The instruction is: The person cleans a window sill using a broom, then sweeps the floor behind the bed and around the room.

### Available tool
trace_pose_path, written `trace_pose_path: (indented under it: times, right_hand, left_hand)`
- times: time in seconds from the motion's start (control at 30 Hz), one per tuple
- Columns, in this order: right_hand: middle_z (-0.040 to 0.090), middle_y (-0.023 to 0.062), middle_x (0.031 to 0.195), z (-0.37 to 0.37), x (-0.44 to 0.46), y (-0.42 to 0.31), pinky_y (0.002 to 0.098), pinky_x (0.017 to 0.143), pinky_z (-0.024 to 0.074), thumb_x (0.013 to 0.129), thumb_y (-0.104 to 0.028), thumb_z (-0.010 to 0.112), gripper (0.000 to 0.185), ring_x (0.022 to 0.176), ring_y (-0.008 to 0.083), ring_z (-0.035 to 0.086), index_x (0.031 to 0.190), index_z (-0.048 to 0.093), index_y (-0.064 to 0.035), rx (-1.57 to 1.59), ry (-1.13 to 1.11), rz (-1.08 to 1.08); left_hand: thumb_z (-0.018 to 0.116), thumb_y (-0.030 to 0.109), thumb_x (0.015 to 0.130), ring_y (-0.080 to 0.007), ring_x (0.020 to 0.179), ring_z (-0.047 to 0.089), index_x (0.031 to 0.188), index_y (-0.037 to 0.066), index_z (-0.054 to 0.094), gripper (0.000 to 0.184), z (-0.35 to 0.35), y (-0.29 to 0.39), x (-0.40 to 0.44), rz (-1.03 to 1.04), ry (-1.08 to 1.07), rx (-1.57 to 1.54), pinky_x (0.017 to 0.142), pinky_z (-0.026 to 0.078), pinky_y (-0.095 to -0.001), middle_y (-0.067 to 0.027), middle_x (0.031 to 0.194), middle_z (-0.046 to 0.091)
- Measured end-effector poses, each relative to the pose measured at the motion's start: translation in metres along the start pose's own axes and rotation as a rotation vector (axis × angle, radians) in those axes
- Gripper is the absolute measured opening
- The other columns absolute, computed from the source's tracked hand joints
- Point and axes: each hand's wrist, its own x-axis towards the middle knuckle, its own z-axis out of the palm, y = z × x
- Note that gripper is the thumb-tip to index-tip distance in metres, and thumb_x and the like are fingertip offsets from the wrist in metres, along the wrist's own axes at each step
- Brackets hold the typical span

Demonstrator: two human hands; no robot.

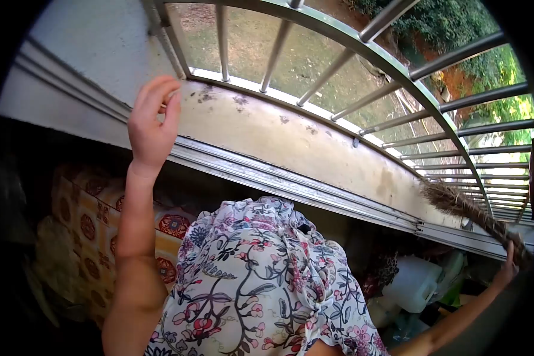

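Take the window sill (291,127) as your landmark: a pale, worn ledge with dark smudges, mostly towards its left end, and a brownish stain towards its right end. Your two hands are well apart, one near each end of it.

Your left hand (154,121) is raised near the sill's left end, in front of the pale wall (95,53). Its fingers are loosely bent, with the thumb out beside them and a gap in between; you cannot tell from this view whether any part of it touches the wall or the sill.

Your right hand (507,272) is near the sill's right end, wrapped around the lower part of a brown, bristly brush (467,207). The brush slants up and left from your grip, and its shaggy tip lies over the right end of the sill. Whether the bristles touch the surface is hard to tell.

On your side of the sill, right along its edge, runs a metal window track (279,181) with several parallel grooves. Along the sill's far edge stands a metal grille (418,77), its bars joined by a curved rail. Past the sill, through the bars, you can see bare ground and green foliage (451,26).

Below the sill, on your side, an orange-and-cream patterned cover (92,225) shows to the left, your floral top (243,267) fills the middle, and a whitish translucent container (418,288) sits to the right among darker clutter.
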Motion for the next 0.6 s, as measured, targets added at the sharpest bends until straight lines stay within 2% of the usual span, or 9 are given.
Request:
trace_pose_path:
  times: [0.07, 0.27, 0.37, 0.43, 0.47, 0.5, 0.53, 0.57, 0.6]
  right_hand:
    - [0.051, 0.0127, 0.11, -0.028, -0.008, -0.011, 0.0327, 0.086, 0.0387, 0.082, -0.014, 0.05, 0.035, 0.103, 0.0215, 0.047, 0.113, 0.046, 0.0015, 0.064, 0.127, 0.047]
    - [0.051, 0.0185, 0.101, -0.115, 0.028, -0.106, 0.0415, 0.078, 0.0436, 0.076, -0.023, 0.055, 0.041, 0.09, 0.0296, 0.052, 0.105, 0.048, 0.0058, 0.977, 0.549, -0.014]
    - [0.051, 0.0195, 0.101, -0.077, 0.077, -0.156, 0.0417, 0.077, 0.0447, 0.078, -0.018, 0.048, 0.032, 0.09, 0.0311, 0.052, 0.1, 0.05, 0.0057, 1.106, 0.402, -0.329]
    - [0.052, 0.018, 0.095, -0.014, 0.097, -0.26, 0.0374, 0.075, 0.0444, 0.081, -0.015, 0.043, 0.026, 0.083, 0.0306, 0.052, 0.098, 0.05, 0.0036, 0.983, 0.628, -0.304]
    - [0.041, 0.0159, 0.123, 0.007, 0.139, -0.19, 0.0326, 0.094, 0.0328, 0.088, -0.019, 0.036, 0.038, 0.112, 0.0236, 0.041, 0.118, 0.041, 0.0036, 1.238, 0.051, -0.059]
    - [0.055, 0.0122, 0.105, 0.027, 0.142, -0.241, 0.0337, 0.089, 0.0399, 0.09, -0.025, 0.032, 0.036, 0.097, 0.0214, 0.054, 0.109, 0.052, -0.001, 1.261, 0.024, -0.245]
    - [0.056, 0.0126, 0.104, 0.06, 0.145, -0.276, 0.0322, 0.087, 0.0427, 0.089, -0.022, 0.035, 0.032, 0.096, 0.0215, 0.054, 0.106, 0.054, -0.0021, 1.454, 0.163, -0.082]
    - [0.057, 0.0121, 0.1, 0.095, 0.134, -0.318, 0.0288, 0.081, 0.0471, 0.087, -0.016, 0.04, 0.027, 0.091, 0.0216, 0.056, 0.106, 0.054, -0.0039, 1.461, 0.322, -0.133]
    - [0.058, 0.0119, 0.097, 0.117, 0.122, -0.35, 0.0247, 0.075, 0.0497, 0.08, -0.007, 0.052, 0.021, 0.085, 0.0198, 0.058, 0.1, 0.056, -0.0018, 1.376, 0.279, -0.392]
  left_hand:
    - [0.054, 0.0, 0.076, -0.0123, 0.062, 0.052, 0.088, 0.001, 0.056, 0.013, -0.009, -0.005, -0.003, -0.018, -0.024, 0.047, 0.055, 0.044, -0.0212, -0.0077, 0.093, 0.056]
    - [0.055, 0.0, 0.075, -0.0138, 0.063, 0.054, 0.086, 0.0, 0.056, 0.011, -0.024, -0.001, 0.004, 0.104, 0.021, 0.059, 0.056, 0.045, -0.0226, -0.0084, 0.09, 0.057]
    - [0.056, -0.002, 0.074, -0.0143, 0.065, 0.055, 0.085, 0.0, 0.056, 0.011, -0.036, 0.008, -0.003, 0.179, 0.093, 0.107, 0.056, 0.045, -0.0227, -0.0088, 0.088, 0.057]
    - [0.056, -0.003, 0.074, -0.0144, 0.068, 0.056, 0.086, -0.001, 0.057, 0.012, -0.047, 0.015, -0.013, 0.117, 0.178, 0.075, 0.056, 0.045, -0.0222, -0.0094, 0.088, 0.057]
    - [0.056, -0.003, 0.074, -0.0144, 0.068, 0.056, 0.086, -0.001, 0.057, 0.012, -0.051, 0.019, -0.019, 0.112, 0.192, 0.085, 0.056, 0.045, -0.0222, -0.0094, 0.088, 0.057]
    - [0.055, -0.002, 0.075, -0.0138, 0.068, 0.056, 0.086, 0.0, 0.057, 0.011, -0.056, 0.023, -0.025, 0.104, 0.247, 0.104, 0.057, 0.045, -0.0219, -0.0091, 0.088, 0.057]
    - [0.055, -0.002, 0.076, -0.0132, 0.068, 0.055, 0.086, 0.0, 0.057, 0.011, -0.059, 0.029, -0.033, 0.095, 0.293, 0.122, 0.057, 0.046, -0.0216, -0.0089, 0.088, 0.057]
    - [0.054, -0.001, 0.077, -0.0125, 0.069, 0.055, 0.086, 0.0, 0.058, 0.01, -0.063, 0.037, -0.041, 0.049, 0.304, 0.127, 0.058, 0.046, -0.0214, -0.0084, 0.088, 0.057]
    - [0.053, -0.001, 0.077, -0.0124, 0.07, 0.055, 0.087, 0.0, 0.058, 0.01, -0.064, 0.04, -0.051, 0.027, 0.327, 0.143, 0.057, 0.046, -0.0212, -0.0081, 0.088, 0.057]
